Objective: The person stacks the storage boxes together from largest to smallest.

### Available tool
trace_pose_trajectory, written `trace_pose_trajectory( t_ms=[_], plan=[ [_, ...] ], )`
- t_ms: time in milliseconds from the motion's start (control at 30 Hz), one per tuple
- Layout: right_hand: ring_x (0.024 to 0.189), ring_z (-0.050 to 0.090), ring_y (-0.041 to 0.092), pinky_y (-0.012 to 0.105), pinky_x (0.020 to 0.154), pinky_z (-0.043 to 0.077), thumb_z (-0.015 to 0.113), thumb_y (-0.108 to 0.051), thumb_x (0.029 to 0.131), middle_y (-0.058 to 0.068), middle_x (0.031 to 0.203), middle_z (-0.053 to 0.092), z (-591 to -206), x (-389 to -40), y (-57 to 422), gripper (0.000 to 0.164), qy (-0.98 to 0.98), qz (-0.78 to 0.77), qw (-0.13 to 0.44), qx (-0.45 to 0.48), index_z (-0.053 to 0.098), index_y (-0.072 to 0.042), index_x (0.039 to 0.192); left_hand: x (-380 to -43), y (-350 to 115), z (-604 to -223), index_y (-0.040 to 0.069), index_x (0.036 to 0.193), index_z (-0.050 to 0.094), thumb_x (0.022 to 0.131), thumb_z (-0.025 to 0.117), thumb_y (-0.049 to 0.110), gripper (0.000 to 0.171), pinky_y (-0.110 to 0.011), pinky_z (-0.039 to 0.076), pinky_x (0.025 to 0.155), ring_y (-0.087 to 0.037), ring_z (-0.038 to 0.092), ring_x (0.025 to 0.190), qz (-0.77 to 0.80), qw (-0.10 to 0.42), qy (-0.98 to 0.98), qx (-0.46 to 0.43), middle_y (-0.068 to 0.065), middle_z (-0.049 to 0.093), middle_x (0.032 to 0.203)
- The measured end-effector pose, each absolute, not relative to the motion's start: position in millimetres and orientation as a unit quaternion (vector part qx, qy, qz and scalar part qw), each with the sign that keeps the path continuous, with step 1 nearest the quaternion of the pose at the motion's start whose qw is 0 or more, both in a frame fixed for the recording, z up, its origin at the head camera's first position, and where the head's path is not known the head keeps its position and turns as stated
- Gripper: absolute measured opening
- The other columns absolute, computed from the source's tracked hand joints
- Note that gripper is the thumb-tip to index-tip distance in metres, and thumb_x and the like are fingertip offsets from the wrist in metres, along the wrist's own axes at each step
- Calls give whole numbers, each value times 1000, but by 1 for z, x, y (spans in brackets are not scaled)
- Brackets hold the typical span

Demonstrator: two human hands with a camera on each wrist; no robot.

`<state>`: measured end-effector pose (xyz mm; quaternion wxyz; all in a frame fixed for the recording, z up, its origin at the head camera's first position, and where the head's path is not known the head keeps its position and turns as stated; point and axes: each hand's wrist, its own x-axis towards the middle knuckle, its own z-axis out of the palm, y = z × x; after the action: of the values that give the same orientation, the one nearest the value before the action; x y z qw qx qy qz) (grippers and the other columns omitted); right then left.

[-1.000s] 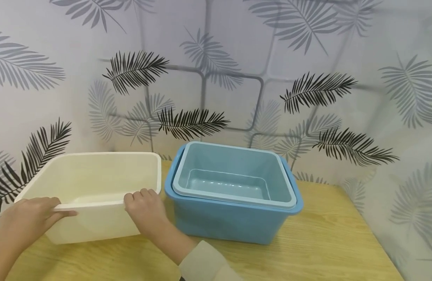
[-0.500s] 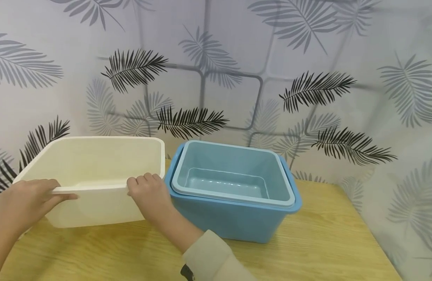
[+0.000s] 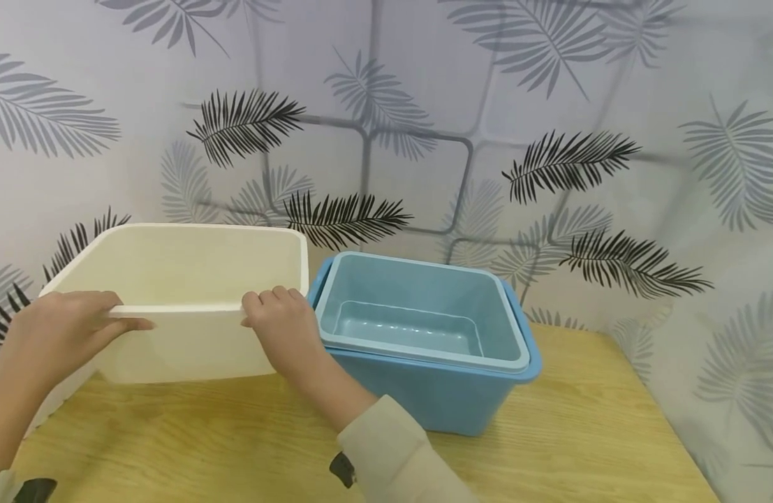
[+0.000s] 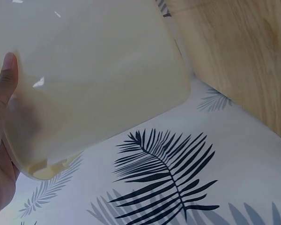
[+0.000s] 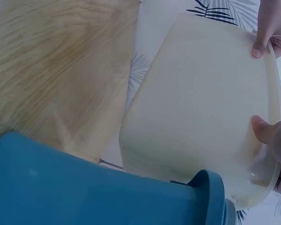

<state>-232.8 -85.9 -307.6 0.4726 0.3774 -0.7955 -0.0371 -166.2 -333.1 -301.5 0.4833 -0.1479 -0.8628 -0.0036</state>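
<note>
A cream plastic bin (image 3: 194,346) is held up above the table at the left in the head view, tilted so its inside shows. My left hand (image 3: 65,332) grips the near rim at its left part, thumb under the lip. Further right on that rim, my right hand (image 3: 282,328) grips with curled fingers. In the left wrist view the bin's smooth wall (image 4: 93,79) fills the upper left, the left thumb lying along it. The right wrist view catches both thumbs pressed against the outer wall (image 5: 201,93).
Just right of the cream bin, a blue bin (image 3: 417,398) stands on the wooden table (image 3: 581,433). A lighter blue bin (image 3: 417,290) is nested inside it. Behind the table is a leaf-patterned wall covering (image 3: 417,175), close to the far edge.
The cream bin has risen off the table and shifted slightly right, with both hands keeping their grip on its rim. The blue bins stay where they were.
</note>
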Motion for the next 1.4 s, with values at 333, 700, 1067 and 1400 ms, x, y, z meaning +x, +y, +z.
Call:
trace_pose_trajectory(
  t_ms=[333,700,1067,1400],
  plan=[
    [59,54,5,15,53,37,71,-35,78,-9,62,60,-290,-236,-84,24,-779,-10,507,368,56,-19,69,-169,-329,-279,18,52,31,81,24,74,64,-20,12,38,-2,12,46,12,503,-848,-165,11,18,49],
    [58,54,5,14,53,36,68,-38,78,-9,61,59,-263,-233,-81,25,-782,-25,512,356,55,-19,70,-172,-328,-256,17,51,32,80,24,75,66,-23,15,38,-2,15,46,13,511,-842,-172,10,20,47],
    [60,55,7,15,54,37,70,-36,77,-8,62,59,-242,-233,-77,25,-776,-17,525,349,56,-17,71,-169,-325,-234,9,59,56,74,23,79,78,-28,25,39,-6,27,44,-12,489,-860,-144,2,41,44],
    [65,56,9,17,58,40,72,-36,75,-6,66,62,-229,-234,-69,26,-782,3,525,337,57,-16,73,-167,-315,-221,15,55,43,74,37,76,64,-26,20,39,-8,23,44,-12,476,-870,-128,5,29,46]
  ],
)
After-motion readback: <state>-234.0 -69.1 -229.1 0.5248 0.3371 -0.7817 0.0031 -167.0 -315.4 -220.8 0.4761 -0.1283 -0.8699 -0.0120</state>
